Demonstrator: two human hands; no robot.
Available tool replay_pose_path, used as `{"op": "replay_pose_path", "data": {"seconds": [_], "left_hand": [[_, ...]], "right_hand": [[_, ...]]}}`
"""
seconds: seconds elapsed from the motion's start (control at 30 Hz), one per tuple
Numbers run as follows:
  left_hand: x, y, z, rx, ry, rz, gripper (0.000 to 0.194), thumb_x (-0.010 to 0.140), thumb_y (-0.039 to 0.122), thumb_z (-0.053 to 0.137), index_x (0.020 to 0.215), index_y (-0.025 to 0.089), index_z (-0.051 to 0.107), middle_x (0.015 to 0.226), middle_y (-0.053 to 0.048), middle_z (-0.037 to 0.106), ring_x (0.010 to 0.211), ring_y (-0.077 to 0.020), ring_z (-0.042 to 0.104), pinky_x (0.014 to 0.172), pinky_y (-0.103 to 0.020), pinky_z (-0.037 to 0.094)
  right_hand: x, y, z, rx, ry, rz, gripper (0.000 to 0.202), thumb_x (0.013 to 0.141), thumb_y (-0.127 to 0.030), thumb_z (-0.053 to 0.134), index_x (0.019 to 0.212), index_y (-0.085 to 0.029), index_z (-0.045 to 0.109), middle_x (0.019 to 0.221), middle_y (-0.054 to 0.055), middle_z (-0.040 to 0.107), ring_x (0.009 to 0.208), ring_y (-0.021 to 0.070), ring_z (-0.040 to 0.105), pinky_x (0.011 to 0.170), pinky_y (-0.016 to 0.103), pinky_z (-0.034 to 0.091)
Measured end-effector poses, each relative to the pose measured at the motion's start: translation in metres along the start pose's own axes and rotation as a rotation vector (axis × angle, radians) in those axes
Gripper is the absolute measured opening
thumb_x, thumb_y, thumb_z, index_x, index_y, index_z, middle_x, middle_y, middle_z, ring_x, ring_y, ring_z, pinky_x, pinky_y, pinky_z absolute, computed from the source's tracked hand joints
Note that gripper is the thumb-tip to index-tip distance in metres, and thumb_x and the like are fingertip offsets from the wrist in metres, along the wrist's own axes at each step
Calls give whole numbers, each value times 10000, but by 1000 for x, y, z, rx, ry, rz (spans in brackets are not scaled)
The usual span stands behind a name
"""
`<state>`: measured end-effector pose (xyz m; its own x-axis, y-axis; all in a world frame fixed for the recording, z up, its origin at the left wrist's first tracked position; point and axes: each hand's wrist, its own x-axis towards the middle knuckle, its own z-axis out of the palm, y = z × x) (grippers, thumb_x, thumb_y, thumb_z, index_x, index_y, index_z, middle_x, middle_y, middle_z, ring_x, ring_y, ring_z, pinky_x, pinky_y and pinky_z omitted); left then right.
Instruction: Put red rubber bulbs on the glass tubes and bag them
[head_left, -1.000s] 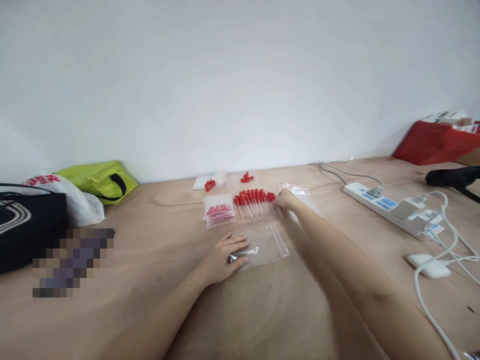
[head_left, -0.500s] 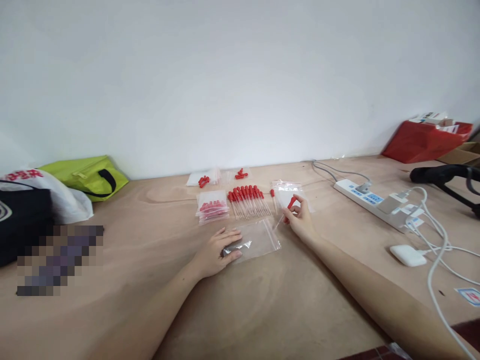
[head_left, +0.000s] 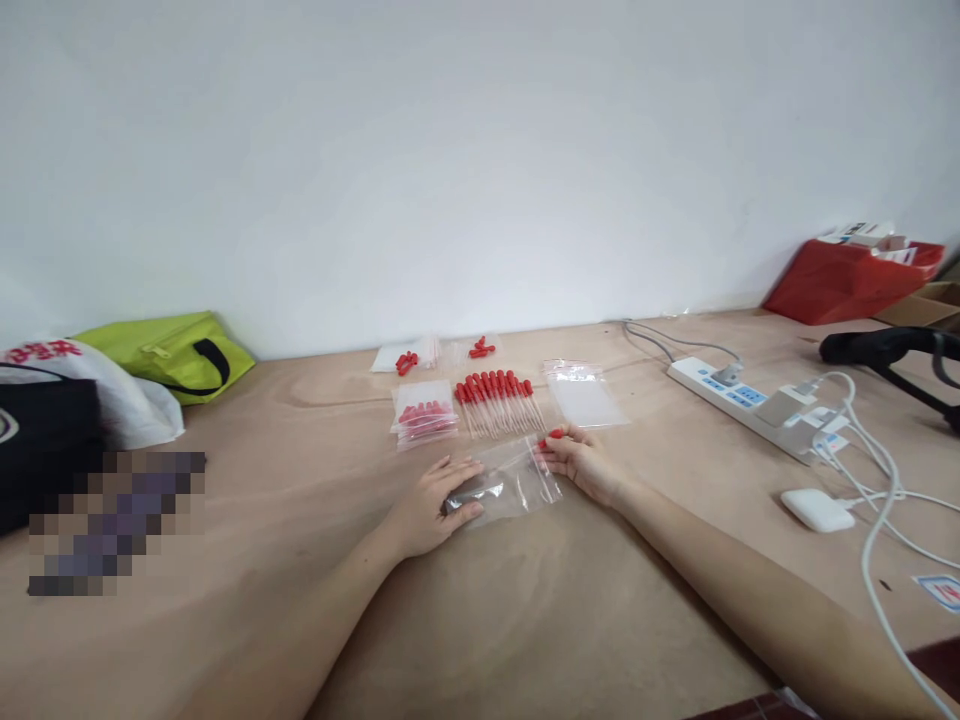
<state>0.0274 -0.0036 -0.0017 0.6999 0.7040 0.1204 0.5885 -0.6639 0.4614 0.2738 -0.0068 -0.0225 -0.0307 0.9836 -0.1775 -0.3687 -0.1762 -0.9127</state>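
Note:
My left hand [head_left: 433,507] lies with fingers spread on the left end of a clear zip bag [head_left: 504,480], pressing it to the table. At the bag's right, zip end, my right hand [head_left: 585,466] is closed on a dropper with a red rubber bulb [head_left: 556,434]. A second red bit shows by its fingertips; whether that is another dropper I cannot tell. The dropper's thin stem is hard to see against the bag. Just behind the bag, several red-bulbed droppers [head_left: 495,400] lie side by side, bulbs toward the wall.
Left of the droppers is a stack of filled bags [head_left: 424,415]. Farther back are bags with loose red bulbs [head_left: 406,362]. Flat zip bags [head_left: 585,395] lie right of the droppers. A power strip [head_left: 739,400], white cables and a white charger case [head_left: 816,508] occupy the right side.
My right hand has come down and left with the dropper, to the bag's zip end. The single dropper beside the row no longer stands apart there. My left hand has stayed put.

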Motion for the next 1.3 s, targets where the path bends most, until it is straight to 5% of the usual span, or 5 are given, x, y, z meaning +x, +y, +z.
{"op": "replay_pose_path", "data": {"seconds": [0.27, 0.6, 0.8, 1.0, 1.3], "left_hand": [[0, -1, 1, 11, -13, 42, 432, 837, 378, 467, 1245, 240, 428, 1262, -30, 505, 1183, -190, 436, 1057, -437, 245], [1, 1, -1, 4, -29, 61, 427, 835, 363, 483, 1244, 252, 435, 1262, -33, 505, 1195, -191, 422, 1052, -441, 243], [1, -1, -1, 17, -40, 83, 394, 840, 367, 478, 1212, 237, 477, 1257, -41, 510, 1199, -191, 419, 1052, -447, 236], [-1, -7, 4, 99, 88, 165, 305, 865, 303, 445, 1148, 226, 531, 1258, -60, 505, 1175, -187, 445, 1046, -468, 246], [-6, -5, 4, 41, 225, 237, 232, 843, 213, 463, 1024, 185, 605, 1050, -74, 624, 1002, -177, 563, 882, -352, 462]], "right_hand": [[5, -9, -20, -355, -196, -8, 302, 488, -307, 768, 689, -149, 606, 628, -31, 597, 542, 80, 533, 550, 232, 450], [2, -2, -6, -1051, -317, -514, 301, 773, -447, 537, 881, -219, 701, 753, 35, 557, 734, 136, 508, 676, 267, 417], [11, -12, -14, -1034, -447, -345, 282, 777, -340, 519, 947, -170, 666, 876, 55, 641, 795, 160, 579, 733, 275, 437], [58, -33, -21, -1069, 226, -191, 196, 719, -224, 536, 845, -115, 639, 776, 55, 664, 694, 136, 596, 622, 205, 431], [109, -42, 17, -1159, 394, -111, 45, 597, -129, 615, 641, -135, 610, 658, 104, 636, 725, 211, 600, 592, 230, 401]]}}
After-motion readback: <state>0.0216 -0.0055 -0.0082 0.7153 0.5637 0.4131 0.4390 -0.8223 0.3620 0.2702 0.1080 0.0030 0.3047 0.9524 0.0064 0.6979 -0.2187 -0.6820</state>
